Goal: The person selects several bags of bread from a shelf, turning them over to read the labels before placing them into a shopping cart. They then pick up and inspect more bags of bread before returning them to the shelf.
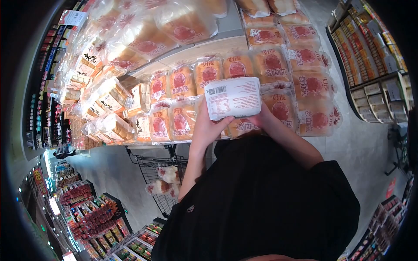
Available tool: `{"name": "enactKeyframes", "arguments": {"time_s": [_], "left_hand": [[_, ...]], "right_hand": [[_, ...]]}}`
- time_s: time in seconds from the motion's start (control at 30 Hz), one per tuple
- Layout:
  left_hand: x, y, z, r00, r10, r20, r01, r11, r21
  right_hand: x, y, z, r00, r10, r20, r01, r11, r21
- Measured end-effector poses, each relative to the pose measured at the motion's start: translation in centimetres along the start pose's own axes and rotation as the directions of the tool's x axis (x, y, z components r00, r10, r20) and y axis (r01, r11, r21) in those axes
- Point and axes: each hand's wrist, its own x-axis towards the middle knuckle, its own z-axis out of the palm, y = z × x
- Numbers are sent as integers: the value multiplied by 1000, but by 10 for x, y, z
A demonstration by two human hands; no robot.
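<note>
Between my two hands is a packaged loaf of bread [237, 98], its white printed label with a barcode facing up. My left hand [212, 123] grips the left end, thumb along the near edge. On the right end, my right hand [260, 116] is closed, its fingers partly hidden by the pack. Beneath the held pack, rows of bagged bread [180, 80] with red round prints lie on the display table, several in each row.
A higher tier holds larger bread bags [183, 26]. Sliced bread packs [109, 99] are heaped at the left. A black wire shopping cart [150, 167] with bagged goods stands below the table's left part. Stocked shelves [370, 48] rise across the aisle at right.
</note>
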Motion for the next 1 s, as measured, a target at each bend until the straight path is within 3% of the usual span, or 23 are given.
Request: {"name": "enactKeyframes", "arguments": {"time_s": [0.1, 0.23, 0.33, 0.37, 0.43, 0.47, 0.5, 0.63, 0.73, 0.83, 0.93, 1.0], "left_hand": [[-6, -24, -2, 997, -35, -61, 36, 999, 4], [-14, -22, -9, 990, -140, -19, 140, 990, 20], [-20, -26, 1, 977, -198, 82, 214, 930, -298], [-21, -23, 4, 969, -224, 100, 245, 916, -317], [-18, -14, 9, 998, -46, 46, 42, 996, 83], [-17, -12, 11, 998, 45, 41, -55, 957, 284], [-19, -36, 15, 985, -89, 147, 84, 995, 45], [-18, -44, 17, 975, -150, 164, 166, 983, -84], [-16, -50, 13, 993, -109, 43, 113, 987, -114], [-14, -43, 5, 997, -24, -74, 16, 994, -108], [-14, -30, 0, 992, 48, -113, -57, 995, -80], [-12, -17, -3, 980, 136, -145, -137, 991, 7]], "right_hand": [[4, -12, 12, 994, -105, -17, 105, 994, -10], [0, -56, 48, 951, -295, -91, 285, 952, -108], [18, -78, 16, 932, -359, -47, 352, 929, -114], [12, -85, 35, 916, -387, -110, 343, 893, -291], [-4, -99, 72, 857, -470, -210, 261, 747, -611], [-4, -97, 74, 852, -499, -159, 284, 695, -661], [-2, -94, 74, 847, -522, -105, 306, 639, -706], [-3, -91, 83, 816, -577, 32, 375, 488, -788], [-26, -95, 108, 865, -477, 157, 439, 565, -699], [-33, -92, 104, 864, -376, 335, 465, 342, -816], [-44, -89, 115, 828, -306, 470, 537, 194, -821], [-52, -90, 123, 864, -252, 435, 495, 280, -822]]}}
